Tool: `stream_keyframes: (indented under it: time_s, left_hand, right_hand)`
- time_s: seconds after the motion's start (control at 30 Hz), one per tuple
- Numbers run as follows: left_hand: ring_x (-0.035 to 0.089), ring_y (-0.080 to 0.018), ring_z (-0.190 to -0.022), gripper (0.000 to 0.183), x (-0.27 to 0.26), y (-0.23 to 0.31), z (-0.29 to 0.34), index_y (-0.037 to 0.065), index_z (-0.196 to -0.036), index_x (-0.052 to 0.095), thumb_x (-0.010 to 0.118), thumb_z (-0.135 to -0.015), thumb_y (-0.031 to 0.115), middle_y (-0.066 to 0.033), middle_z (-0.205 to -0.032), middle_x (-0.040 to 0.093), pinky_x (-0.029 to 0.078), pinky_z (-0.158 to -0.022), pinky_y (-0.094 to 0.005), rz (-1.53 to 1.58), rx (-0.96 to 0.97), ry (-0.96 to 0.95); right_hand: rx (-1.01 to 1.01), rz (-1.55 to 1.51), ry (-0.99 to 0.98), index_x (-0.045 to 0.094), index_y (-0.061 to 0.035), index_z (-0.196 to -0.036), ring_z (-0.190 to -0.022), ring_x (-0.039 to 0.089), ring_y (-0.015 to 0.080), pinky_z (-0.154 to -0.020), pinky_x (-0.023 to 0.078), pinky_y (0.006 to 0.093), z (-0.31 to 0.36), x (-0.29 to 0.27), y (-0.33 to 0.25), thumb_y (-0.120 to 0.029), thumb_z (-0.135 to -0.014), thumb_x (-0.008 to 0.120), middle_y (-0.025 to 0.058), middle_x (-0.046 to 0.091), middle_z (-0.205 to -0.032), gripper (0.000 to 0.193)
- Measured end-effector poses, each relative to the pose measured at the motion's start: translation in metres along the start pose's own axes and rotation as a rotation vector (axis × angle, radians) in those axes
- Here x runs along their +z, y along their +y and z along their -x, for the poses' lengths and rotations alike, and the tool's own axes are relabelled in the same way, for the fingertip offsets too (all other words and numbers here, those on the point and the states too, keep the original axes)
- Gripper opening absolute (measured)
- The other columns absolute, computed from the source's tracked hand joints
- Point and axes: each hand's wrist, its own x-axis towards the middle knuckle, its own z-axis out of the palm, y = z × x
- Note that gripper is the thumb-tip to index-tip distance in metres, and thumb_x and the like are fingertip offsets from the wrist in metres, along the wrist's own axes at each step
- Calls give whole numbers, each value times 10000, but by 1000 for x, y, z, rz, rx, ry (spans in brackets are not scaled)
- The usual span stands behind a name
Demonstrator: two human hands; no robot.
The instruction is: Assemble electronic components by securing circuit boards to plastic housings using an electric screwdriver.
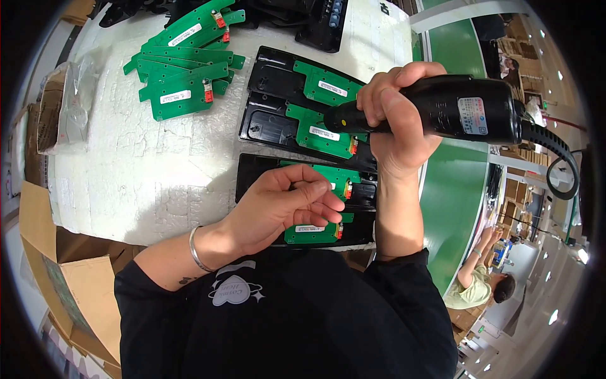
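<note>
My right hand [399,117] is wrapped around a black corded electric screwdriver [442,104], held nearly level with its nose to the left. That nose hangs over a green circuit board [308,137] lying in a black plastic housing [265,126]; whether the bit touches cannot be seen. Palm up, my left hand [281,201] is closed in a loose pinch, thumb against the curled fingers. Anything inside that pinch is too hidden to name. Beneath it, a nearer black housing [251,169] holds another green board, partly covered by the hand. Several such housings with boards stand in a row.
A pile of loose green circuit boards [183,79] lies at the far left on the white foam-topped table [120,177]. Black parts [278,12] sit at the back. Cardboard boxes [82,284] stand left. Beyond a green surface [451,208] at right, another person [473,284] works.
</note>
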Motion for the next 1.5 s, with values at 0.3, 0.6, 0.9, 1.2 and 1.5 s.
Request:
stream_keyframes:
  time_s: [0.3,0.6,0.9,1.2,1.5]
  left_hand:
    - [578,-110,-829,164,-8,1,-2,23,-986,566,528,-861,122,-49,-922,597,486,-724,-204,223,140,136]
    - [561,-80,-757,173,-4,-1,-10,33,-974,564,512,-872,162,-33,-875,581,487,-679,-178,323,157,33]
    - [562,-164,-870,283,20,7,-8,-20,-1052,508,501,-880,205,-98,-977,557,466,-774,-229,361,11,28]
    - [508,-267,-1074,303,3,1,1,-71,-1160,423,387,-913,101,-192,-1130,514,431,-907,-309,-25,37,46]
    - [595,-235,-918,207,-6,2,-1,2,-1054,466,370,-924,130,-166,-1005,576,493,-775,-293,7,-29,-39]
  right_hand:
    - [-97,97,-72,436,-45,-909,-463,376,107,-514,361,283,3,8,-27,-32,-699,465,7,420,-568,213]
    - [-117,-127,-321,440,-103,-914,-462,463,40,-485,381,159,20,3,-89,-60,-632,540,-71,478,-533,302]
    - [-166,-144,-339,448,-87,-991,-470,407,47,-470,322,198,17,7,-69,-37,-706,470,-73,430,-553,291]
    - [-95,-36,83,425,41,-915,-432,439,125,-449,397,256,-9,-9,-1,49,-694,481,56,484,-581,228]
    - [-56,-9,89,446,48,-851,-434,456,126,-449,407,253,-16,-8,7,64,-665,481,60,492,-560,190]
